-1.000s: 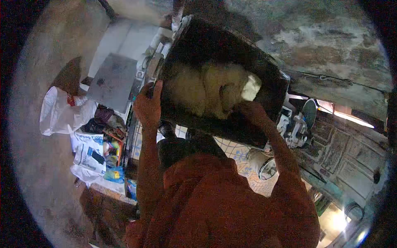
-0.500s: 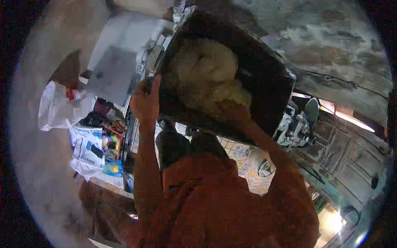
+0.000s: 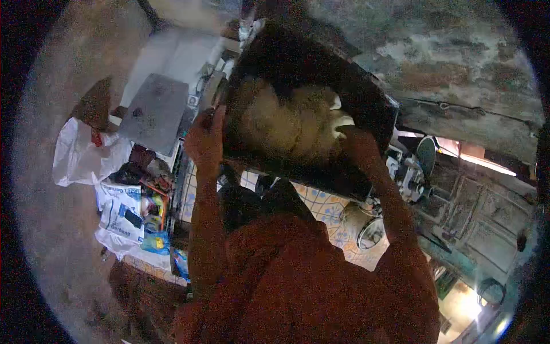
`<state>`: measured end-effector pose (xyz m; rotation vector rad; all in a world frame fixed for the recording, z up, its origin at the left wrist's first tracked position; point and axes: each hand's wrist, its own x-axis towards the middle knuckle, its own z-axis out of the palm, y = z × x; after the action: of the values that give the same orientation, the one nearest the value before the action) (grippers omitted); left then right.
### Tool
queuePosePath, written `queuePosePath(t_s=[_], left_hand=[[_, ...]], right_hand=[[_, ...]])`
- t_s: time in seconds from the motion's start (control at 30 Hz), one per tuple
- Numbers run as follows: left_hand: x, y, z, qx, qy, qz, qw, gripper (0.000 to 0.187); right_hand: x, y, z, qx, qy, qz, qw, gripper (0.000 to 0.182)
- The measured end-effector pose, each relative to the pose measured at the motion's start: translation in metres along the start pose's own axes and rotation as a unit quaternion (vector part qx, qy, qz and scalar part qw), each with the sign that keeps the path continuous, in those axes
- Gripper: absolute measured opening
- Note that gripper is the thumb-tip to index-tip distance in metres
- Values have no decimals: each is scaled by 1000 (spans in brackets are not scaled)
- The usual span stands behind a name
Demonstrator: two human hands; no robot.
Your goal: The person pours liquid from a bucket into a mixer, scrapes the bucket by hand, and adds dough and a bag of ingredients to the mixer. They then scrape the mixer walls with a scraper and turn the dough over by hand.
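A large dark open container is in front of me, its inside in shadow. In it lies a pale, lumpy, soft-looking mass; motion blur and dim light hide whether it is dough or something else. My left hand is closed round the container's left rim. On the right side of the mass, my right hand has its fingers curled at the edge, where brighter white folds show. Its fingertips are partly hidden.
White plastic bags and small packets lie to the left, below a grey panel. On the right are metal machinery and a wooden door. A pale bucket stands on the tiled floor.
My right hand has moved right and slightly up, to the right edge of the pale mass. The mass has shifted shape, with bright folds now showing. My left hand stays at the rim.
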<state>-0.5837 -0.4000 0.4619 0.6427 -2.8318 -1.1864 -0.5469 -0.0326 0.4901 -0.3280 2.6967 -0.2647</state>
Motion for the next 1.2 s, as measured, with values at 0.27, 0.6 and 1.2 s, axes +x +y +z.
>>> queuePosePath(t_s=[0.27, 0.6, 1.2], left_hand=[[9, -25, 17, -24, 1, 11, 1000, 59], [5, -15, 14, -52, -13, -13, 998, 53], [9, -21, 18, -7, 26, -27, 999, 66]], right_hand=[[-47, 44, 45, 334, 72, 209, 916, 38], [-49, 5, 15, 629, 62, 275, 724, 60], [-61, -1, 27, 748, 12, 161, 644, 50]])
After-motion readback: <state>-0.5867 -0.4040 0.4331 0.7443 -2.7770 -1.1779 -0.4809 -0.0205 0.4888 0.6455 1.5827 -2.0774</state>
